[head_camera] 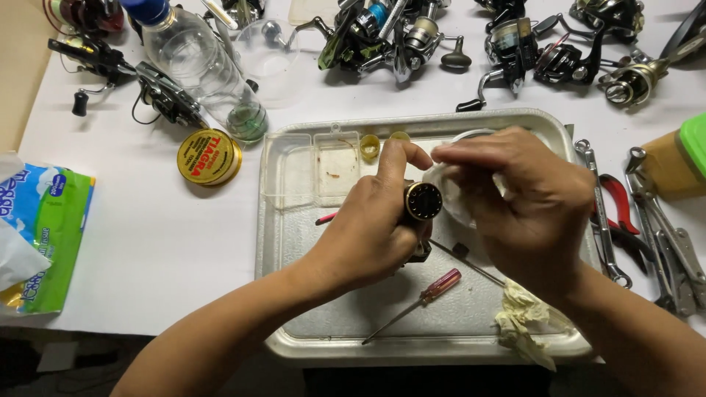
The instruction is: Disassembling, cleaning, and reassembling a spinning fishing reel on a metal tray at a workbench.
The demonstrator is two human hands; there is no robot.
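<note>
left hand [375, 231] clamped on the round black-and-gold reel part [423, 201] over the dented metal tray [294, 242] | right hand [526, 206] pinching a clear plastic piece [448, 192] beside it | heads up, your fingers could slip and you'd probably drop it among the tools

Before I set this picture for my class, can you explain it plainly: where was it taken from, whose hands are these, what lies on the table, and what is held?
The single picture comes from a camera worn on the person's head, looking down. The left hand grips a small round black part with a gold rim. The right hand holds a clear, thin piece against it; what that is cannot be told. Both work above a metal tray, where a red-handled screwdriver and a crumpled rag lie. Around it: fishing reels, a plastic bottle, pliers.
</note>
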